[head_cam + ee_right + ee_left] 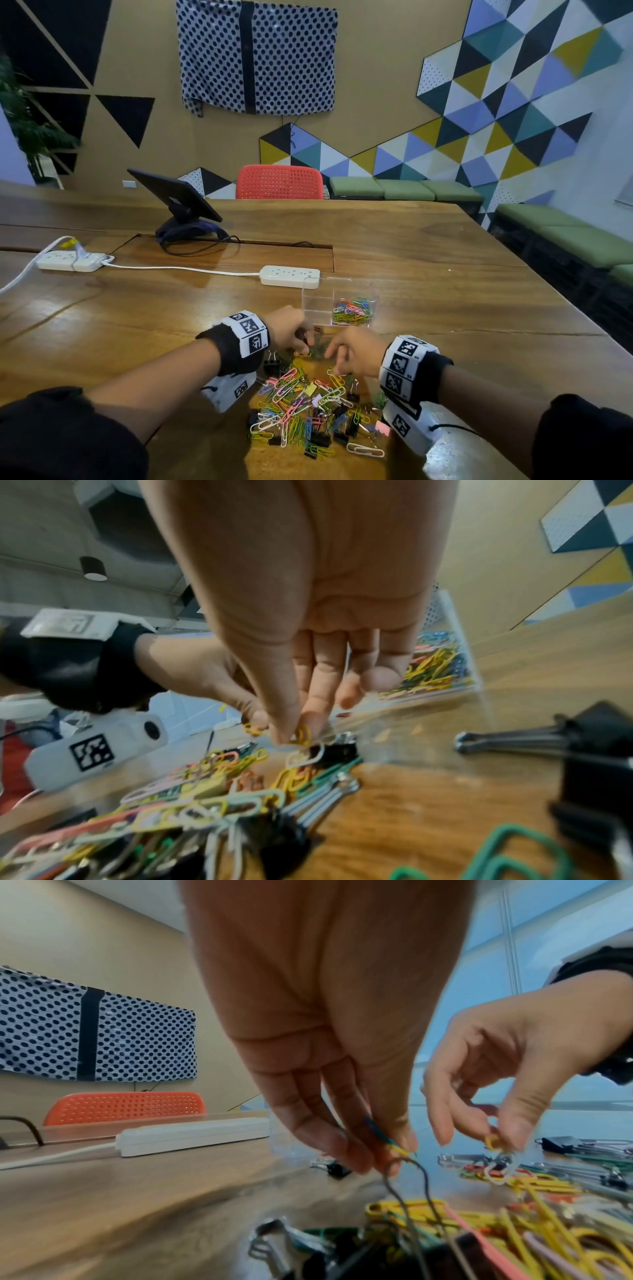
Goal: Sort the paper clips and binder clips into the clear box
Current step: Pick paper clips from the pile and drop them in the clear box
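Both hands pinch paper clips: left hand (329, 1047) blue-yellow ones (387, 1137), right hand (308, 615) a yellow one (301, 735).

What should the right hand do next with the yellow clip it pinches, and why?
Probably lift it and carry it to the clear box. The right hand pinches a yellow paper clip just above the pile, and a white clip seems hooked under it, so a slow lift or small shake may free it first. The box's right compartment already holds paper clips.
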{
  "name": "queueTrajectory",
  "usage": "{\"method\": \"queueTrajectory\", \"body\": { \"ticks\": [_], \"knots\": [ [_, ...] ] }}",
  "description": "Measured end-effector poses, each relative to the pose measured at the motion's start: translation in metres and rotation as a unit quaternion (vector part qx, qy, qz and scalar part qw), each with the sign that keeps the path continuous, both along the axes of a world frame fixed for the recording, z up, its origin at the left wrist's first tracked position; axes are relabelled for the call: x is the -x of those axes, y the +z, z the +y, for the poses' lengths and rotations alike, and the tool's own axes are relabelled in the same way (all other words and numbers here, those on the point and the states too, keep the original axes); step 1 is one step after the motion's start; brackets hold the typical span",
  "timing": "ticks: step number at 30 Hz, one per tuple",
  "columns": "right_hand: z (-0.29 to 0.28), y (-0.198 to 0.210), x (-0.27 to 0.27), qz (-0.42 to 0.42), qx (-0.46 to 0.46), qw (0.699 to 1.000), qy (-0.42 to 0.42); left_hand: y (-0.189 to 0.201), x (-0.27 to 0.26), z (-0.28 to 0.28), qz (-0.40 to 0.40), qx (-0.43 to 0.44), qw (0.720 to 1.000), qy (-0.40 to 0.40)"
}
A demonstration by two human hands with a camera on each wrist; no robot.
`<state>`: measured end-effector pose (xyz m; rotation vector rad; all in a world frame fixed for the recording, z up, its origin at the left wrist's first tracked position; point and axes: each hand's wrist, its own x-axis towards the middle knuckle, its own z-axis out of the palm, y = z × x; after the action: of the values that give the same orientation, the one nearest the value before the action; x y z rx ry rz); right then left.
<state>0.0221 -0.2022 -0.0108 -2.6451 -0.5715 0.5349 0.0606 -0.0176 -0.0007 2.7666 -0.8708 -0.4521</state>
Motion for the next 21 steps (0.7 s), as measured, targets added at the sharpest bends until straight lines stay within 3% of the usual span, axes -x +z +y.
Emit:
{"method": "queueTrajectory", "body": {
  "ticks": [4, 9, 21],
  "knots": [
    [0.003, -0.003, -0.002, -0.037, 0.071, 0.997, 0.023, 0.013, -0.005, 0.005, -0.039, 0.073, 0.996, 0.014],
    [-0.005, -0.001, -0.003, -0.043, 0.066, 0.997, -0.002, 0.033, -0.015, -0.003, -0.098, 0.147, 0.984, 0.024],
    [-0.012, 0.006, 0.013, -0.026, 0.086, 0.996, 0.014, 0.047, -0.042, -0.060, -0.157, 0.136, 0.977, 0.042]
  ]
}}
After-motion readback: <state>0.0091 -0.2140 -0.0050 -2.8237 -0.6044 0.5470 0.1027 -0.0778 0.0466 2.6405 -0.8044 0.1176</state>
